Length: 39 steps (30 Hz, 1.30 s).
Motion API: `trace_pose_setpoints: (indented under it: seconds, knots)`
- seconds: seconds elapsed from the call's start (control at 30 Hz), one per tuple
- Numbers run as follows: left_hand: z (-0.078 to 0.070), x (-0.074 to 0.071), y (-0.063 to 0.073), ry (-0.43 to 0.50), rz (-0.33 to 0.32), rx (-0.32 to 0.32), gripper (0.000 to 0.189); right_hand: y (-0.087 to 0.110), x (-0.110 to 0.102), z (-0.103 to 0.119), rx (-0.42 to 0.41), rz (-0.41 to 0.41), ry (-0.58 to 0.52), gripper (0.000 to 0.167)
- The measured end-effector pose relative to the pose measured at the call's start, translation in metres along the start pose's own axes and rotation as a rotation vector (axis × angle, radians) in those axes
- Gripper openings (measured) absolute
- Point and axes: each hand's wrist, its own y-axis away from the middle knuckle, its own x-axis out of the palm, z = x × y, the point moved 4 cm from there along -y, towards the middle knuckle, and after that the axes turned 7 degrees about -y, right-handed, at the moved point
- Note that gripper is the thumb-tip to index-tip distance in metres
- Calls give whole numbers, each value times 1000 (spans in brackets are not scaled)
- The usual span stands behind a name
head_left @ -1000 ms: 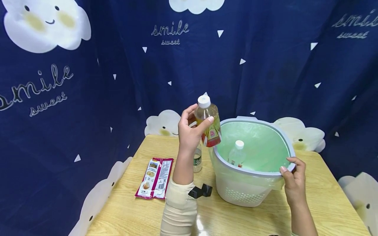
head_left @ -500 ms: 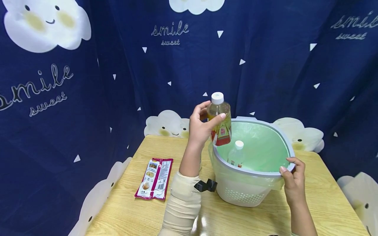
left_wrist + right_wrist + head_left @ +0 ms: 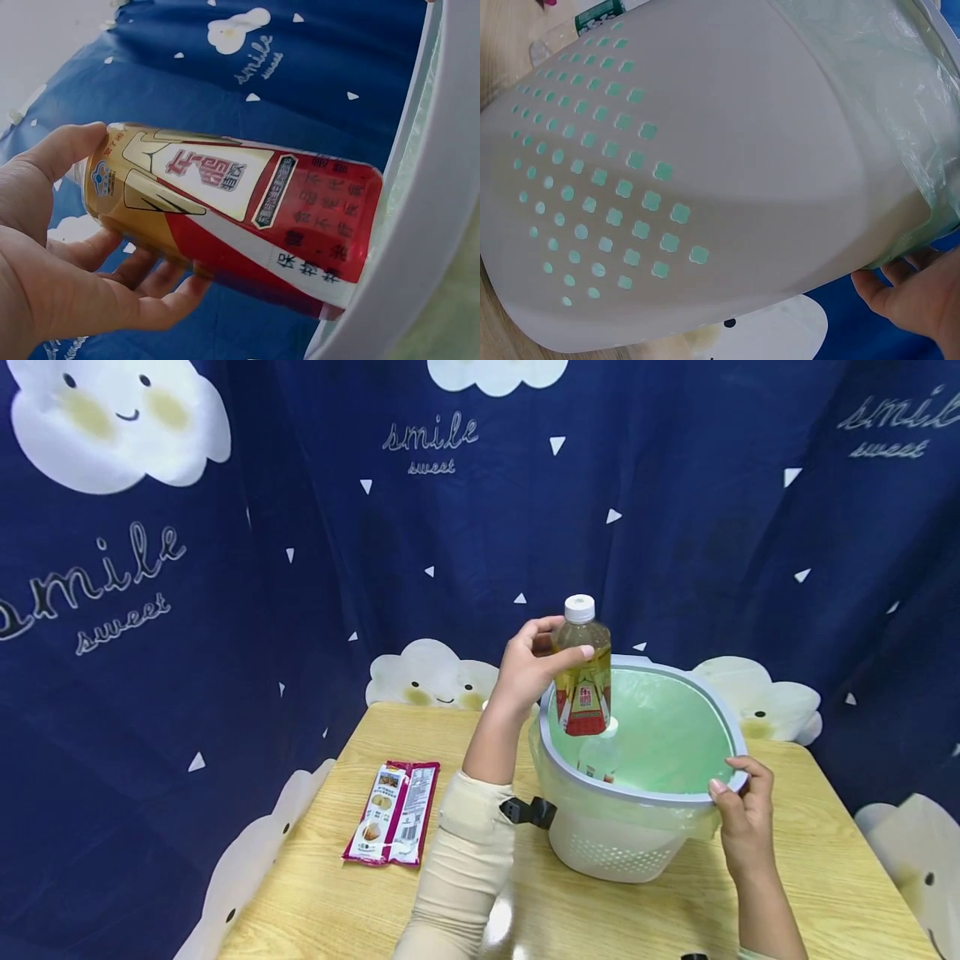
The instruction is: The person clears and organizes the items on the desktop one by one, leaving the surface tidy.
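Observation:
My left hand [image 3: 536, 662] grips a plastic drink bottle [image 3: 585, 689] with a white cap and a red and yellow label. It holds the bottle upright over the left side of a basket [image 3: 615, 852] lined with a green plastic bag [image 3: 667, 727]. In the left wrist view the bottle's base [image 3: 360, 240] overlaps the pale rim [image 3: 420, 247]. Inside the basket stands a clear bottle [image 3: 598, 756] with a white cap, partly covered by the held one. My right hand [image 3: 750, 822] pinches the basket's rim and the bag edge at the right, thumb on the near side.
A magenta and white snack packet [image 3: 393, 814] lies on the wooden table [image 3: 315, 893] to the left. Behind the basket's perforated wall in the right wrist view is another clear bottle [image 3: 598, 16] with a green label. A blue curtain [image 3: 480, 535] hangs behind the table.
My left hand has carried the drink bottle rightwards, from beside the basket's left rim to over its opening. The right hand keeps its hold on the rim.

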Motion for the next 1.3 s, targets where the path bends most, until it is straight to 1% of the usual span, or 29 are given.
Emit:
trace_pose_setpoints:
  seconds: [0.3,0.5,0.6,0.7,0.8,0.9,0.97,1.07,1.17,1.3]
  knots:
    - [9,10,-16,44,186,-117,46,-1,3,-2,29,3,7,39]
    - [11,15,-27,48,272,-211,45,-1,5,0,27,1,11,39]
    - [15,19,-33,52,315,-272,46,-1,4,1,26,2,15,39]
    - [20,23,-36,54,357,-329,47,0,3,1,32,1,15,38]
    - [25,27,-38,88,396,-366,49,1,2,2,30,-4,8,38]
    - [31,32,-41,159,437,-395,47,2,2,2,18,-8,-8,38]
    - [35,35,-43,190,461,-416,45,2,2,2,7,-5,-23,38]
    - [40,39,-46,203,489,-452,45,2,3,0,-4,-1,-40,38]
    - [44,44,-49,196,504,-482,47,2,3,0,-8,-4,-49,37]
    - [46,51,-54,169,503,-520,45,0,4,1,-4,-15,-48,38]
